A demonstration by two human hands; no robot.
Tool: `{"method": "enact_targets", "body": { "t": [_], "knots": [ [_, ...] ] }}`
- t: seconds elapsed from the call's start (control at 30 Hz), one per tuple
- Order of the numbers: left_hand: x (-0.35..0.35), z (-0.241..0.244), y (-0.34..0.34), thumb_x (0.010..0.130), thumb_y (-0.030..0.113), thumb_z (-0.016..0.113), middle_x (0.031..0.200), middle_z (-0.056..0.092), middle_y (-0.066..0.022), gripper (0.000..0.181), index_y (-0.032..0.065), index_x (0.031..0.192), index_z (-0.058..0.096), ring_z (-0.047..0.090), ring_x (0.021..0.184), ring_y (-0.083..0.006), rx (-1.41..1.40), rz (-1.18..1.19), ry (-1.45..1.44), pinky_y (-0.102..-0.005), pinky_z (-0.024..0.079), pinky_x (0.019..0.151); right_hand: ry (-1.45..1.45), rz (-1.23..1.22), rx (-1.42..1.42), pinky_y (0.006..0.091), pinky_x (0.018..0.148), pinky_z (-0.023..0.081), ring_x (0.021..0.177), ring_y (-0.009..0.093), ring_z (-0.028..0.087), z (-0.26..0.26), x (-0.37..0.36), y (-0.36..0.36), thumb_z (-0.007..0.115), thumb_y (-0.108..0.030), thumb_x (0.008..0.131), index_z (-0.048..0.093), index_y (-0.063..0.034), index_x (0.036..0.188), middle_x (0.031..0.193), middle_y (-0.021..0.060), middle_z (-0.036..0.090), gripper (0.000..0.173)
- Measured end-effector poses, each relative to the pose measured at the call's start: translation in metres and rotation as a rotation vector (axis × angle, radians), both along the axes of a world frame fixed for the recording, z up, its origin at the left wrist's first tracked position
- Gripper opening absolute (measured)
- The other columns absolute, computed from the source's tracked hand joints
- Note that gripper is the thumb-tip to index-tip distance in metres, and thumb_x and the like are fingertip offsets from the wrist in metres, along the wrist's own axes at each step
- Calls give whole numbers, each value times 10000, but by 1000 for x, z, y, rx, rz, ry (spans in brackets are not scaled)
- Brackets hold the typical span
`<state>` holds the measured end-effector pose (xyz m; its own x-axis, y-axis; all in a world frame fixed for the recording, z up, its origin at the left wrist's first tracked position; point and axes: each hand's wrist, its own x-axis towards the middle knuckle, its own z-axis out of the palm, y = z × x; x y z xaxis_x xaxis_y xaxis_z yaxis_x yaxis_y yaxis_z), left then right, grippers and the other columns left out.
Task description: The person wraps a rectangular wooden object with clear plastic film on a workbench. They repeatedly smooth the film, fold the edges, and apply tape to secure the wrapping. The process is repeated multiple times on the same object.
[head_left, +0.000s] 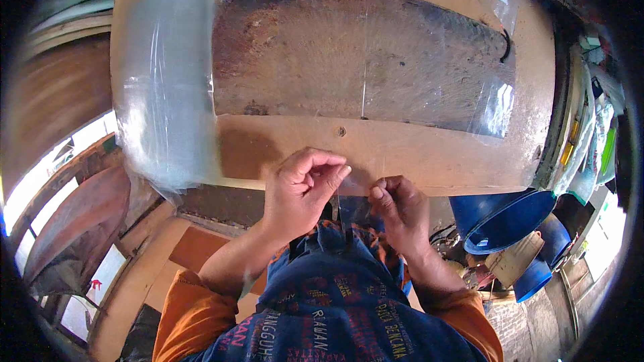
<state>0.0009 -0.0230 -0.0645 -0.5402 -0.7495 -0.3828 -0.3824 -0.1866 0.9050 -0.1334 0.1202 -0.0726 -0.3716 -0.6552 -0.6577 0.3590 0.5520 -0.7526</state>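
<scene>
My left hand [304, 193] is over the near edge of the tabletop [312, 153], its thumb and forefinger pinched together. A thin strip [343, 213], perhaps clear film, hangs below these fingertips in front of my body. To its right is my right hand [402, 206], with curled fingers and the thumb against the forefinger. Whether anything is between those fingers is too small to tell. Beyond both hands, a dark, stained panel [312, 60] lies on the tan tabletop. Clear plastic sheeting [168, 85] covers the left part of the table and droops over its near edge.
Blue plastic tubs [503, 221] stand below the table's right corner, with a piece of cardboard [515, 260] among them. A short black curved piece [505, 45] lies at the panel's right end. Plastic bags [596, 130] hang at the far right.
</scene>
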Motion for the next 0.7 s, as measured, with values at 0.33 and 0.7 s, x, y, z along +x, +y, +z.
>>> {"method": "enact_targets", "body": {
  "t": [0.33,0.7],
  "knots": [
    [2,-9,-4,802,86,749,939,657,-69,308,73,1103,684,608,899,-292,-574,-120,-70,-404,473,808,-51,-166,-18,221,600,471,666,62,557,-21,-11,-41,633,-137,974,622,18,977,801,14,624,155],
    [-22,-12,12,878,593,568,1503,346,-136,707,204,1462,485,279,1379,-413,-709,-511,-449,-552,236,1018,-52,-180,23,217,631,465,724,61,567,-23,-13,-46,638,-142,973,639,17,1007,835,16,640,163]
  ]
}}
